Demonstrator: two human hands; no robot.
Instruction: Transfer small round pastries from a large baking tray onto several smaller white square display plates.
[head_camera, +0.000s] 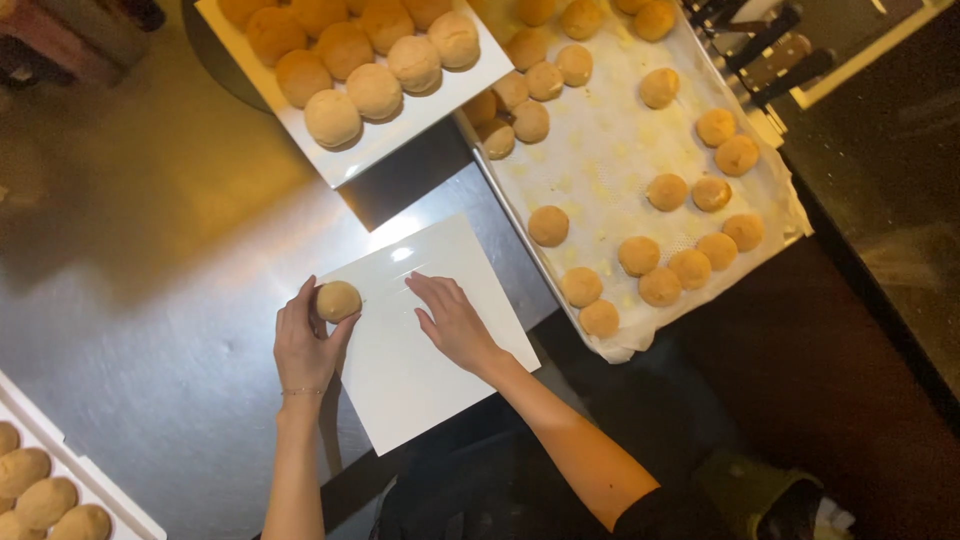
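Note:
My left hand (304, 345) grips a small round golden bun (338, 300) at the left corner of a bare white square plate (420, 380) on the steel counter. My right hand (452, 320) lies flat on the middle of that plate, fingers spread, holding nothing. A thin bracelet circles my left wrist.
A white plate (400, 125) stacked with several buns sits at the top centre. A paper-lined baking tray (610, 170) with several scattered buns lies to the right, reaching past the counter edge. Another white tray (110, 505) of buns shows at the bottom left. Dark utensil handles (770, 50) lie at the top right.

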